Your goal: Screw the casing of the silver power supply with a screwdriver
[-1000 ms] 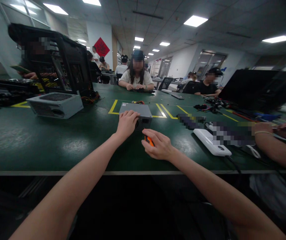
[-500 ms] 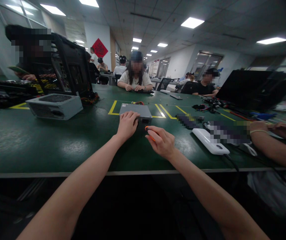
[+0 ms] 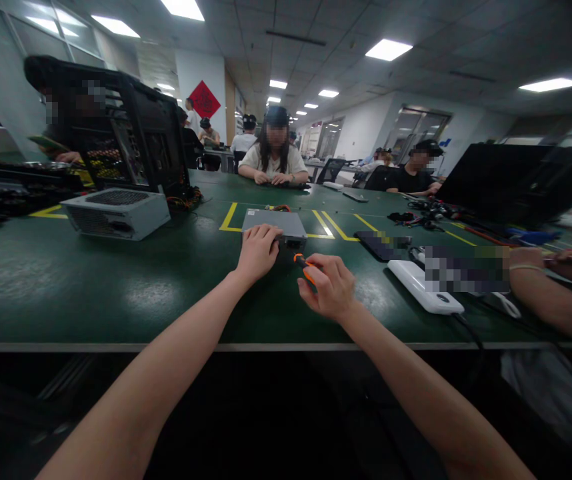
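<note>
My left hand (image 3: pixel 257 252) clamps the box (image 3: pixel 289 224); my right hand (image 3: pixel 329 287) grips the screwdriver (image 3: pixel 307 270), tip just ahead; I judge the lid unopened.

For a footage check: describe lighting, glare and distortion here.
Head view: ceiling panels light it evenly; soft glare on the table; lens bends the edges; left hand on the box and right hand gripping the screwdriver look sharp; some patches are pixelated.
</note>
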